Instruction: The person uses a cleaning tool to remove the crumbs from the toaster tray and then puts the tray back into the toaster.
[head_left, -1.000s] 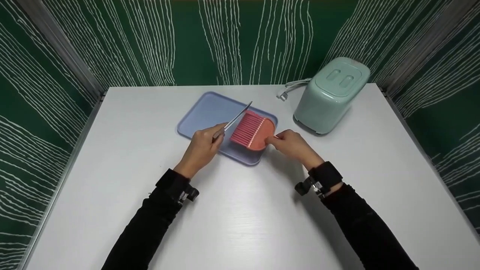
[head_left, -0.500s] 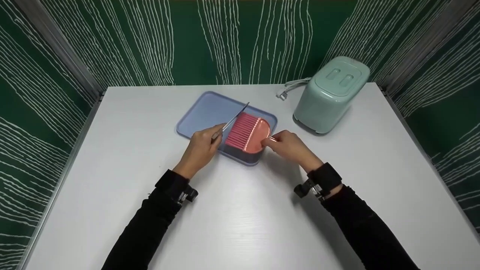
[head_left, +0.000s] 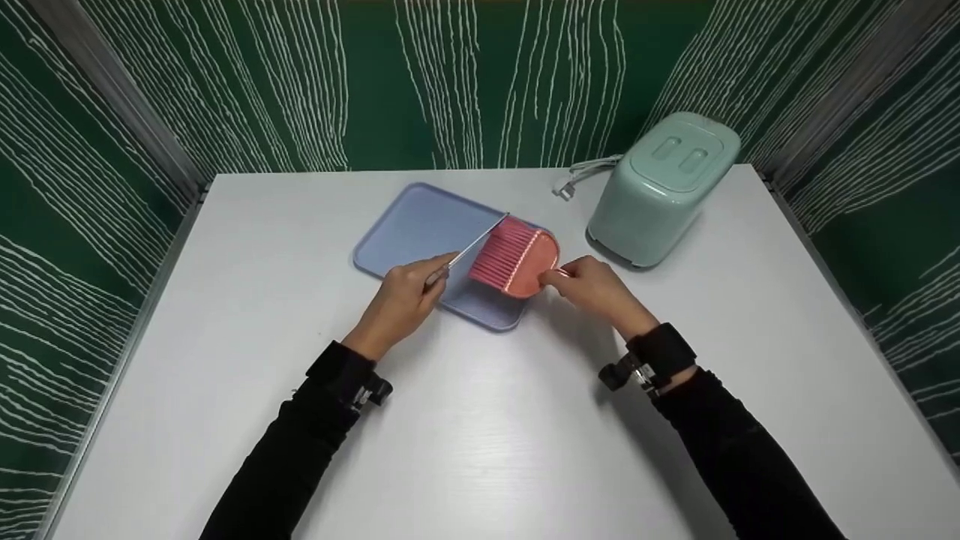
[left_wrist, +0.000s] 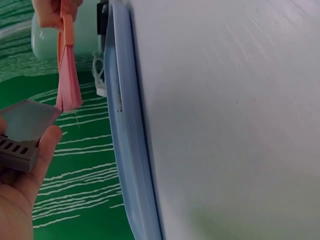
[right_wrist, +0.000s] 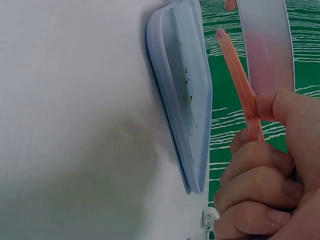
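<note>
My right hand (head_left: pixel 596 289) pinches a small orange brush (head_left: pixel 519 259) with pink bristles by its rounded back, over the right part of the blue tray (head_left: pixel 420 217). In my left hand (head_left: pixel 405 300) is the grey slotted handle of a wide-bladed kitchen knife (head_left: pixel 480 240), its blade standing nearly edge-on in the head view. The bristle ends are right at the blade near its tip. From the right wrist, the flat metal blade faces the brush, and dark crumbs (right_wrist: pixel 186 82) lie on the tray below.
A mint-green lidded toaster (head_left: pixel 660 195) stands at the back right of the white table (head_left: pixel 465 420). Its white cord and plug (head_left: pixel 566 187) lie between it and the tray. Green walls with white streaks rise behind and at both sides.
The brush moved left and toward the person, then back right and away, along the blade. The blade has tilted lower to the right. The tray and toaster stayed put.
</note>
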